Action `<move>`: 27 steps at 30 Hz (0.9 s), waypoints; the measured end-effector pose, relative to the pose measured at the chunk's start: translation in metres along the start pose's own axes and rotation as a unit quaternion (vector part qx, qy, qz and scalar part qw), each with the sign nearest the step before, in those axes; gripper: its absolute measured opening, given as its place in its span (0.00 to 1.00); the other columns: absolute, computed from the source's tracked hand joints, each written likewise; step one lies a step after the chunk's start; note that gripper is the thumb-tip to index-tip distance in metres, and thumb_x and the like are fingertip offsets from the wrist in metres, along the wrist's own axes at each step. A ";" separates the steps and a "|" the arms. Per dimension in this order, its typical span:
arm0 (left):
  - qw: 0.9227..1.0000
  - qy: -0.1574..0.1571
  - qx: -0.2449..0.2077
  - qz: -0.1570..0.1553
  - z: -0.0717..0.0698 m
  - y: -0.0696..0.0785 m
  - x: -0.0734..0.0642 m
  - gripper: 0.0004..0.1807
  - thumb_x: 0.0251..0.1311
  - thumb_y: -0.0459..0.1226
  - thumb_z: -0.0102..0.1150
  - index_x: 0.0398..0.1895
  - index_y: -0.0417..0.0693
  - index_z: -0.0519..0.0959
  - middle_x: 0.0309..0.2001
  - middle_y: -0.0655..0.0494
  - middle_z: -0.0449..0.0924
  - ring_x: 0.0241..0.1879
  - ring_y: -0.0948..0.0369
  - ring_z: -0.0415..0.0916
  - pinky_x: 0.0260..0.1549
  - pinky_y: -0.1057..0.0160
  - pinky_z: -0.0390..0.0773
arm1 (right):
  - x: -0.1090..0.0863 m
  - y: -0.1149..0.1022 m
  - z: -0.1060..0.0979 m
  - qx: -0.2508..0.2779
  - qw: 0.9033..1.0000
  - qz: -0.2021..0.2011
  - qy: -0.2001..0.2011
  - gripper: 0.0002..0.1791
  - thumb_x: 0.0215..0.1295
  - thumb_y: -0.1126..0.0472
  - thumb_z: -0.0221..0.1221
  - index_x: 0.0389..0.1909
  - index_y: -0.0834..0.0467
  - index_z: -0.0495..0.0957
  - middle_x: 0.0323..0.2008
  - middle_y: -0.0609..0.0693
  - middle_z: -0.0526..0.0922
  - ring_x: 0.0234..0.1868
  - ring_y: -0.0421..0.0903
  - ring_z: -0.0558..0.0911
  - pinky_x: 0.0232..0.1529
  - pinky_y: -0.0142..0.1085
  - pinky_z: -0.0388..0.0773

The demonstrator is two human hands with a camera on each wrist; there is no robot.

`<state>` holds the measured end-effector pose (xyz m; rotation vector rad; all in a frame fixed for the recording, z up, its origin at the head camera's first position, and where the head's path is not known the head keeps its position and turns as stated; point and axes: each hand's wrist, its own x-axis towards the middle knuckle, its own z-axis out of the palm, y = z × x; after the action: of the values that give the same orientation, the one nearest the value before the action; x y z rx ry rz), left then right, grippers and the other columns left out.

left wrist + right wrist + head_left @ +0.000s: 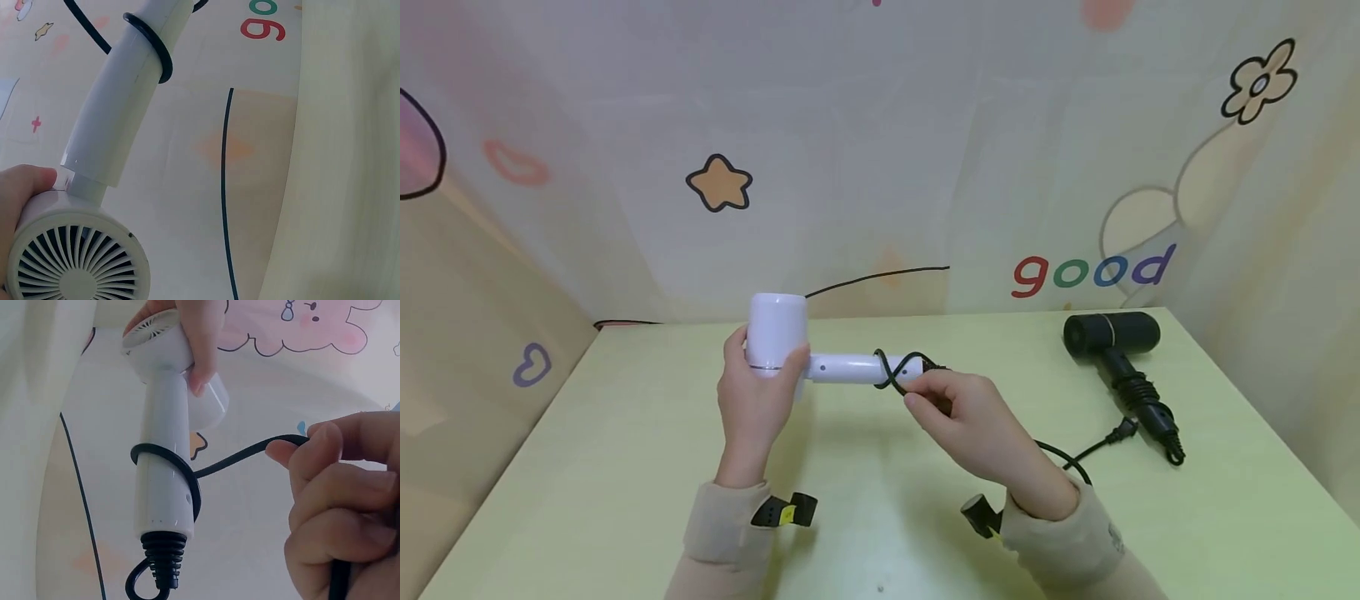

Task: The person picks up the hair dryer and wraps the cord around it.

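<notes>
My left hand (756,400) grips the head of a white hair dryer (777,329), its thumb across the near side. The handle (846,368) points to the right, held above the table. A black cord (240,456) loops around the handle near its end, where a ribbed black sleeve (164,553) joins it. Between thumb and forefinger my right hand (966,421) pinches the cord, pulled taut from the handle in the right wrist view. A slatted round vent (78,269) on the dryer head shows in the left wrist view.
On the right of the pale green table (625,467) lies a black hair dryer (1112,333), its cord wound around the handle. A black plug (1122,430) lies beside it. A printed fabric backdrop (865,167) stands behind the table.
</notes>
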<state>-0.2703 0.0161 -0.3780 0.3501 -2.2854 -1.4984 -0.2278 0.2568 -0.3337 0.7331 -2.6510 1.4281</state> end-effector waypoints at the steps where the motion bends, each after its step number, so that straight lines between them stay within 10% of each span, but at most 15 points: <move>1: 1.000 0.002 -0.001 0.000 0.000 0.000 0.000 0.42 0.53 0.55 0.62 0.68 0.50 0.57 0.55 0.46 0.72 0.46 0.49 0.74 0.36 0.50 0.79 | 0.000 0.000 0.001 -0.008 1.000 -0.006 -0.007 0.07 0.64 0.65 0.56 0.37 0.59 0.82 0.18 0.45 0.70 0.16 0.35 0.61 0.18 0.27 0.60; 27: 0.997 0.082 -0.009 0.010 -0.013 0.000 0.001 0.41 0.56 0.57 0.58 0.65 0.43 0.58 0.51 0.39 0.74 0.42 0.47 0.75 0.34 0.51 0.76 | 0.007 0.010 0.032 -0.031 0.994 -0.020 -0.100 0.08 0.68 0.62 0.52 0.30 0.56 0.78 0.19 0.42 0.74 0.19 0.35 0.69 0.24 0.29 0.70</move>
<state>-0.2653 0.0047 -0.3730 0.4270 -2.1392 -1.4240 -0.2325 0.2332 -0.3583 0.9660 -2.7928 1.3211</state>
